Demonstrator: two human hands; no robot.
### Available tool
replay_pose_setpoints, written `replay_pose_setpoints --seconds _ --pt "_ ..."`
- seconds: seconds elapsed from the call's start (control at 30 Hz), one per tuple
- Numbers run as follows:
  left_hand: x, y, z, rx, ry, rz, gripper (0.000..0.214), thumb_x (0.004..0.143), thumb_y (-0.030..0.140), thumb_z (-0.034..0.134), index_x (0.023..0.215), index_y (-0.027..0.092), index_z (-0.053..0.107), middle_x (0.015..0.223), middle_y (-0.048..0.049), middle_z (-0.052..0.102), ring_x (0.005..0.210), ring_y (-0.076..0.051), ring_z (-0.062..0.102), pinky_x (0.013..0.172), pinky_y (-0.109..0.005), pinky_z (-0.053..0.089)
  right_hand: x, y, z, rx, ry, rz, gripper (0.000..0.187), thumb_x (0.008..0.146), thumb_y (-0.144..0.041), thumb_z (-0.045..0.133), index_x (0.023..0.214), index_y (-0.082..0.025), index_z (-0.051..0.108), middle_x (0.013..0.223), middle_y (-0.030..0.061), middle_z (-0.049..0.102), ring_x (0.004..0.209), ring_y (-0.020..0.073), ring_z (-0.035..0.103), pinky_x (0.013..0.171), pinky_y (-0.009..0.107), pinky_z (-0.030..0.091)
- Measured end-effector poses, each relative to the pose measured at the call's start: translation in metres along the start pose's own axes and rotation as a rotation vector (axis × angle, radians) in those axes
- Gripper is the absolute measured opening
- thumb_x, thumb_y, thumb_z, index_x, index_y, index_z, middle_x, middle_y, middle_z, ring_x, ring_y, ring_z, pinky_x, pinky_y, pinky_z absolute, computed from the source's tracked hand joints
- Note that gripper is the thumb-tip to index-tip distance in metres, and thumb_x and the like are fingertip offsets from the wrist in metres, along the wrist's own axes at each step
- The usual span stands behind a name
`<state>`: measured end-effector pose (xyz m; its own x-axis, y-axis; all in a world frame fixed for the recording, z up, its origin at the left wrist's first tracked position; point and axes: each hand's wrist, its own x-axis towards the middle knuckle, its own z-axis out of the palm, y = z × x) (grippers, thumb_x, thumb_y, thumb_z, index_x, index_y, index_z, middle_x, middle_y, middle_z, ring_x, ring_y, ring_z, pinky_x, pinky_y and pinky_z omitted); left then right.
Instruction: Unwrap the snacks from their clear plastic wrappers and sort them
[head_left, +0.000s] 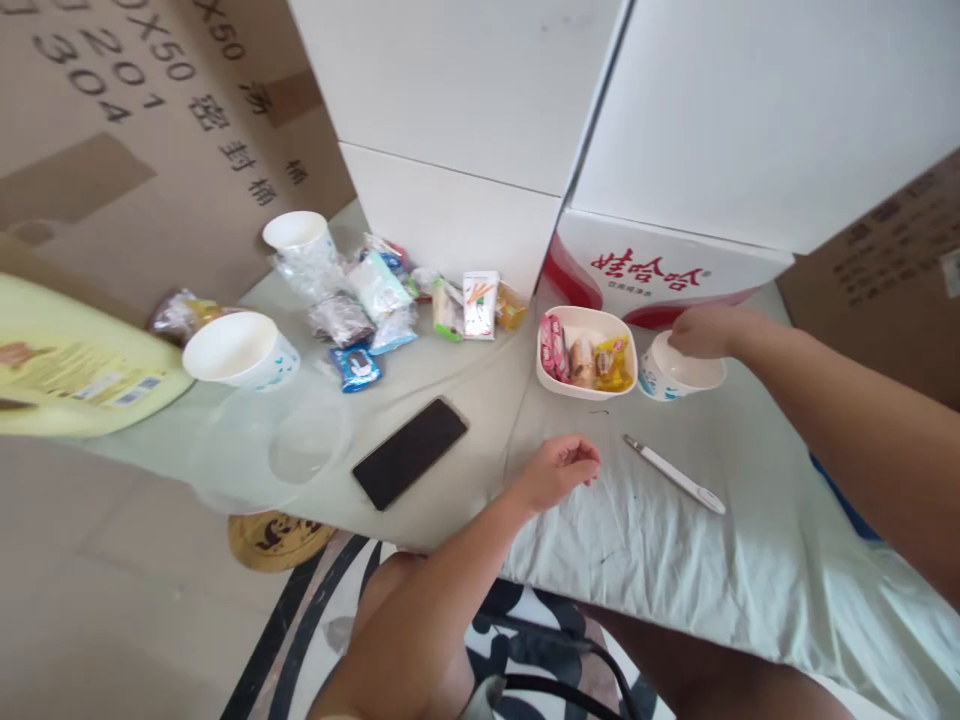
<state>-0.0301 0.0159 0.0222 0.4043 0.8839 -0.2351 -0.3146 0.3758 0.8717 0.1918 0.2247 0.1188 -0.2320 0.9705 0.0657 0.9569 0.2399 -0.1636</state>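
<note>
The step in hand appears to be a reach into the paper cup (664, 384) at the right, which stands upright just beside the white bowl (581, 390). The right hand (697, 332) bends over the cup's mouth; its fingertips are hidden, so I cannot tell whether they are apart, together or clamped on anything. The left hand (561, 473) is near the cloth (637, 560) in front of the bowl, fingers loosely curled, thumb slightly apart, nothing visible between them. Wrapped snacks (582, 362) lie in the bowl; a white tool (679, 478) lies in front of the cup. As I judge it, drawing the right hand out calls for a straight lift clear of the rim, since a light cup could tip. 2 other cups stand well apart, at left.
</note>
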Motion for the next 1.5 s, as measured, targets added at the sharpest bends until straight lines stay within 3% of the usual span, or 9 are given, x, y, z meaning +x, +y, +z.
replay_pose_setpoints --seconds 0.13,0.3,0.37,0.47,0.67,0.83,1.07,1.27,1.5 --pt "-0.004 0.002 -0.002 -0.003 -0.007 0.001 0.006 0.072 0.020 0.063 0.073 0.016 0.058 0.065 0.0020 0.058 0.063 -0.010 0.052 0.065 -0.025 0.041 0.008 -0.092 -0.005 -0.110 -0.058 -0.114 0.020 0.086 -0.029 0.054 0.093 -0.024 0.072 0.087 0.0102 0.072 0.082 0.0282 0.065 0.071 0.039 0.048" --pt "-0.008 0.002 -0.009 0.031 -0.020 0.054 0.011 0.073 0.026 0.064 0.074 0.017 0.057 0.066 0.0021 0.055 0.064 -0.011 0.049 0.063 -0.025 0.039 0.032 -0.219 0.050 -0.089 -0.107 -0.391 0.051 0.086 -0.021 0.057 0.136 -0.020 0.057 0.150 0.0135 0.051 0.129 0.0308 0.053 0.100 0.040 0.047" --pt "-0.009 0.002 -0.013 0.013 -0.016 0.079 0.014 0.073 0.029 0.066 0.075 0.017 0.057 0.067 0.0019 0.054 0.064 -0.011 0.048 0.063 -0.026 0.039 0.048 -0.246 0.069 -0.164 -0.117 -0.357 0.068 0.081 -0.015 0.061 0.148 -0.017 0.044 0.161 0.0162 0.036 0.143 0.0321 0.039 0.114 0.045 0.035" --pt "-0.012 0.004 -0.018 -0.011 -0.015 0.113 0.017 0.072 0.031 0.067 0.074 0.018 0.057 0.068 0.0014 0.054 0.065 -0.012 0.048 0.065 -0.028 0.040 0.062 -0.259 0.079 -0.257 -0.119 -0.312 0.081 0.079 -0.015 0.065 0.153 -0.013 0.033 0.151 0.0200 0.046 0.143 0.0347 0.036 0.120 0.054 0.020" --pt "-0.015 0.012 -0.022 0.003 0.009 0.108 0.010 0.072 0.026 0.063 0.072 0.018 0.057 0.064 0.0016 0.054 0.064 -0.012 0.049 0.062 -0.027 0.039 0.030 -0.243 0.064 -0.166 -0.095 -0.351 0.043 0.086 -0.023 0.057 0.128 -0.017 0.056 0.133 0.0174 0.055 0.108 0.0287 0.060 0.090 0.039 0.046" --pt "-0.014 0.008 -0.017 0.006 0.039 0.088 0.003 0.069 0.016 0.060 0.068 0.017 0.057 0.061 0.0026 0.055 0.058 -0.011 0.050 0.062 -0.027 0.040 -0.036 -0.202 0.050 -0.002 -0.106 -0.420 0.029 0.086 -0.020 0.054 0.114 -0.022 0.063 0.111 0.0102 0.069 0.097 0.0269 0.064 0.079 0.034 0.046" --pt "-0.019 0.016 -0.021 -0.380 0.100 -0.005 0.035 0.071 0.047 0.074 0.090 0.019 0.065 0.087 -0.0040 0.072 0.077 -0.017 0.068 0.072 -0.031 0.051 -0.158 -0.131 0.050 0.230 0.431 -0.292 0.017 0.084 -0.019 0.054 0.096 -0.026 0.064 0.111 0.0105 0.071 0.108 0.0284 0.064 0.093 0.043 0.049" --pt "-0.009 0.009 -0.018 -0.312 0.158 0.113 0.056 0.057 0.032 0.087 0.105 0.021 0.061 0.098 -0.0019 0.071 0.088 -0.018 0.068 0.079 -0.031 0.051 -0.238 -0.112 0.084 0.268 0.198 -0.447 0.023 0.088 -0.026 0.058 0.108 -0.028 0.069 0.127 0.0098 0.068 0.129 0.0306 0.057 0.103 0.050 0.046" --pt "-0.003 0.001 -0.027 -0.163 0.224 0.157 0.063 0.057 0.028 0.084 0.112 0.022 0.055 0.105 -0.0038 0.069 0.101 -0.024 0.066 0.093 -0.044 0.051 -0.249 -0.016 0.103 0.232 0.363 0.136 0.042 0.086 -0.031 0.052 0.124 -0.017 0.062 0.129 0.0198 0.065 0.124 0.0345 0.058 0.106 0.055 0.043"
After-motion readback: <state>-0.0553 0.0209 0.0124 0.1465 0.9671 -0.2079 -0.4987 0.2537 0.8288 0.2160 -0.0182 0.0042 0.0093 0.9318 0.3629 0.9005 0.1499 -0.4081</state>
